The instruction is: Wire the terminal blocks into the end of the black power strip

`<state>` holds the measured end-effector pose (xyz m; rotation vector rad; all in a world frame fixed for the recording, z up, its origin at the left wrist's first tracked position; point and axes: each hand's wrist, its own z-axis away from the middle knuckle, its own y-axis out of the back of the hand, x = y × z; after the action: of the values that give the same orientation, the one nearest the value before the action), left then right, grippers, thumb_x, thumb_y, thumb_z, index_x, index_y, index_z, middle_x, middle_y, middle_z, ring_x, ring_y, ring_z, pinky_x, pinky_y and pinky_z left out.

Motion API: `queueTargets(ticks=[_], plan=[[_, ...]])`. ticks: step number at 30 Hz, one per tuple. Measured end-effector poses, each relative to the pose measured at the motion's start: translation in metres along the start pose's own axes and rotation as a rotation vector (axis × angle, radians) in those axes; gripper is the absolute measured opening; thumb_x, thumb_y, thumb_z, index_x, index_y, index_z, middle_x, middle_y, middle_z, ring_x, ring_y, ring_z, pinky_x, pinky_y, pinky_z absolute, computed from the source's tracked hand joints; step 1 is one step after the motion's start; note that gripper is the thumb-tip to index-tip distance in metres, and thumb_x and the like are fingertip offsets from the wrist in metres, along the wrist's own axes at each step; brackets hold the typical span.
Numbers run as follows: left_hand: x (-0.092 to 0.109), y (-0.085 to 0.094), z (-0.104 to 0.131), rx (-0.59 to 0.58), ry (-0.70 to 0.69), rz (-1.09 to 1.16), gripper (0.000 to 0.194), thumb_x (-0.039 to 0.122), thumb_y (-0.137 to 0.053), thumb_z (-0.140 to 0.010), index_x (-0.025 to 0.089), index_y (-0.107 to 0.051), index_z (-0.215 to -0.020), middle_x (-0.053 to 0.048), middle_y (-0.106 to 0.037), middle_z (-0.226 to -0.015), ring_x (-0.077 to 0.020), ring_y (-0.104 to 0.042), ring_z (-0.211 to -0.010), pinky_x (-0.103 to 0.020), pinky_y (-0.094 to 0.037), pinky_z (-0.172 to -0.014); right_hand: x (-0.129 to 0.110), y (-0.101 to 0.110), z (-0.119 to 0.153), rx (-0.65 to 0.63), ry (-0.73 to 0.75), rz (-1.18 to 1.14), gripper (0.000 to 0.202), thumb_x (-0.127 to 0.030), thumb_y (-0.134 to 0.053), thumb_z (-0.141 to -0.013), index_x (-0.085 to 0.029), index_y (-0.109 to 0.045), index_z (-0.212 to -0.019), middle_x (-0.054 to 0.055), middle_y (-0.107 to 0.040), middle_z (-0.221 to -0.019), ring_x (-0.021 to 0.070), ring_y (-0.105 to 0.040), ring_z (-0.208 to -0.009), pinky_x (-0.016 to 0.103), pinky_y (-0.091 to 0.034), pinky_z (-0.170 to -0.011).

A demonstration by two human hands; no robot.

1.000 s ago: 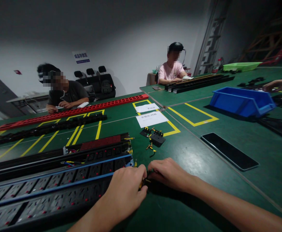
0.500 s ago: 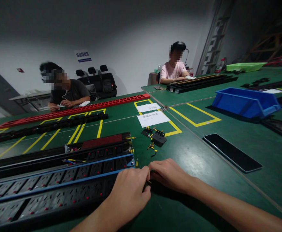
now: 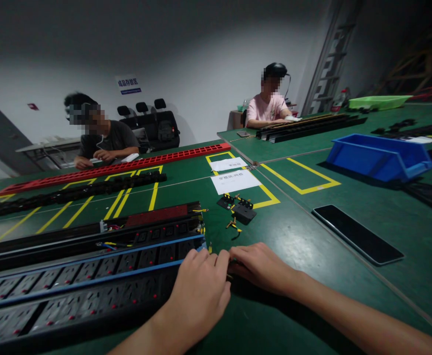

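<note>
My left hand (image 3: pixel 201 291) is closed at the right end of the nearest black socket strip (image 3: pixel 101 301), its fingers curled over something I cannot make out. Against its fingertips, my right hand (image 3: pixel 258 266) is pinched shut, and what it holds is hidden between the hands. A blue-edged socket strip (image 3: pixel 108 264) lies just behind the nearest one, with yellow-tipped wires at the strip ends. Beyond my hands, small black plates (image 3: pixel 243 213) and short brass-coloured pieces with a yellow wire (image 3: pixel 234 226) rest on the green table (image 3: pixel 293 236).
A phone (image 3: pixel 358 234) lies to the right, with a blue bin (image 3: pixel 378 157) behind it. White paper labels (image 3: pixel 235 182) sit within yellow tape. A long red rail (image 3: pixel 116 168) crosses the far left. Two people sit across the table, one beside black rails (image 3: pixel 312 127).
My left hand's fingers have shifted slightly upward and lie closer together. My right hand has hardly moved. The view has shifted a little.
</note>
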<state>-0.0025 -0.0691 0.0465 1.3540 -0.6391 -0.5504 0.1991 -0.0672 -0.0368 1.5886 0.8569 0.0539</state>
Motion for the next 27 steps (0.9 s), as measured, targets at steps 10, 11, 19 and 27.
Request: queueTargets(ticks=[10, 11, 19, 27], plan=[[-0.009, -0.007, 0.0, 0.021, -0.014, -0.088, 0.022, 0.033, -0.054, -0.096, 0.016, -0.069, -0.096, -0.013, -0.068, -0.105, -0.0326, -0.058, -0.105, -0.05, -0.046, -0.092, 0.001, 0.0, 0.0, 0.019, 0.006, 0.01, 0.006, -0.023, -0.064, -0.098, -0.022, -0.06, -0.094, -0.001, -0.073, -0.083, 0.0159, -0.067, -0.068, 0.028, -0.029, -0.057], [-0.009, -0.009, -0.001, 0.019, -0.014, -0.081, 0.022, 0.032, -0.054, -0.096, 0.016, -0.069, -0.096, -0.013, -0.068, -0.105, -0.0322, -0.058, -0.105, -0.049, -0.046, -0.092, 0.001, 0.0, 0.0, 0.021, 0.006, 0.009, 0.006, -0.023, -0.063, -0.098, -0.022, -0.06, -0.094, -0.001, -0.073, -0.083, 0.0159, -0.067, -0.068, 0.028, -0.029, -0.057], [-0.006, -0.013, -0.004, -0.002, -0.004, -0.035, 0.017, 0.021, -0.051, -0.093, 0.016, -0.066, -0.093, -0.014, -0.067, -0.104, -0.0312, -0.059, -0.105, -0.048, -0.048, -0.095, 0.001, -0.003, 0.001, 0.016, 0.017, 0.008, 0.002, -0.021, -0.06, -0.098, -0.022, -0.06, -0.097, 0.0, -0.073, -0.085, 0.0167, -0.068, -0.07, 0.027, -0.031, -0.058], [-0.006, -0.015, -0.004, -0.003, -0.034, -0.054, 0.016, 0.019, -0.051, -0.094, 0.015, -0.066, -0.095, -0.014, -0.066, -0.102, -0.0299, -0.059, -0.103, -0.046, -0.048, -0.097, 0.002, -0.002, 0.001, -0.023, 0.016, -0.007, 0.005, -0.019, -0.059, -0.099, -0.021, -0.063, -0.1, 0.001, -0.074, -0.089, 0.0172, -0.069, -0.075, 0.027, -0.036, -0.062]])
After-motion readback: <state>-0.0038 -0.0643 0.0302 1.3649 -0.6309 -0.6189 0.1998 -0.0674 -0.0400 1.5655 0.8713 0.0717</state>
